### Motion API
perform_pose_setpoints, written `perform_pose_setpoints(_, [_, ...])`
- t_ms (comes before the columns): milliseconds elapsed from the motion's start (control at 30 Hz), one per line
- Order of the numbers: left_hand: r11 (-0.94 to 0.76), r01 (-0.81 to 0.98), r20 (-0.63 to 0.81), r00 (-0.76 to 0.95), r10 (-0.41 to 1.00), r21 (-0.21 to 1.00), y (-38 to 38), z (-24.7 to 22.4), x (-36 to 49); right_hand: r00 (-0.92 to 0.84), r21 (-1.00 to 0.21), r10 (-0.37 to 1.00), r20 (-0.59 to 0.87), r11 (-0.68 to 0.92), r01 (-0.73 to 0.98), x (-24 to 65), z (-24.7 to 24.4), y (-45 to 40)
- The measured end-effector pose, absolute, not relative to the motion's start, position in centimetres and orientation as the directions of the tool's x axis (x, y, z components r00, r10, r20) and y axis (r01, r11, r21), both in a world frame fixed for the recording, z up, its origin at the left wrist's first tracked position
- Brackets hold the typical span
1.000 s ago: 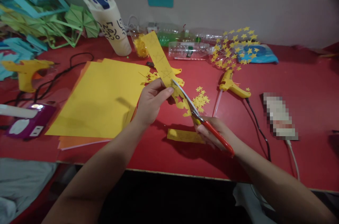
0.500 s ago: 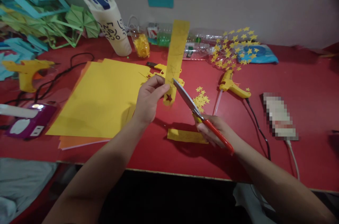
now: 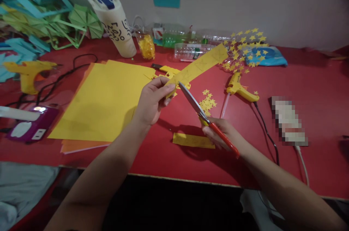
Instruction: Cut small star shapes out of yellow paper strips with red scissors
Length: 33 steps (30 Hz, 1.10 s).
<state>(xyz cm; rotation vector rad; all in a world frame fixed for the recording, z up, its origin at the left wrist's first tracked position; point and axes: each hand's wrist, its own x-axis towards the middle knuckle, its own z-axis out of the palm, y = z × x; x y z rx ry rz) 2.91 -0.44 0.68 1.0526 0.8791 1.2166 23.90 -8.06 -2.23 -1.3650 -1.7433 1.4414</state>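
Note:
My left hand (image 3: 154, 98) pinches the lower end of a yellow paper strip (image 3: 201, 64), which slants up to the right and carries star outlines drawn in pencil. Around the red-handled scissors (image 3: 192, 99) my right hand (image 3: 219, 132) is closed. Their tip touches or overlaps the strip close to my left fingers; whether the blades are slightly apart I cannot tell. Below them a second yellow strip (image 3: 193, 140) lies on the red table (image 3: 163, 162). A small pile of cut yellow stars (image 3: 208, 103) sits behind the blades. Yellow scraps (image 3: 167, 72) are partly hidden behind my left hand.
Yellow sheets (image 3: 100, 103) are stacked on the left. One glue gun (image 3: 241, 89) lies at right, another (image 3: 27, 74) at far left by a purple power socket (image 3: 32, 123). A tumbler (image 3: 114, 23), plastic bottles (image 3: 188, 51) and a star-covered dome (image 3: 242, 51) line the back.
The strip has swung from nearly upright to slanting right, and its cut-out star hole no longer shows. My left fingers have turned with it. The scissors have stayed nearly in place.

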Motion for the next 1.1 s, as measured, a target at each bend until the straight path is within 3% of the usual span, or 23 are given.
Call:
perform_pose_setpoints(400, [0.021,-0.295,0.025,0.149,0.988,0.955,-0.3,0.4,2.8,-0.344,-0.912,0.899,-0.272,-0.127,0.390,23.5,-0.4,-8.3])
perform_pose_setpoints(867, [0.029,-0.243,-0.004,0.106,0.994,0.970,-0.4,0.8,2.6,-0.412,-0.899,0.888,-0.202,-0.002,0.437,24.5,-2.3,-7.9])
perform_pose_setpoints(1100, [0.078,-0.228,-0.040,0.166,0.985,0.971,-0.3,1.6,2.5,-0.422,-0.904,0.864,-0.275,-0.082,0.420,24.2,-0.5,-8.1])
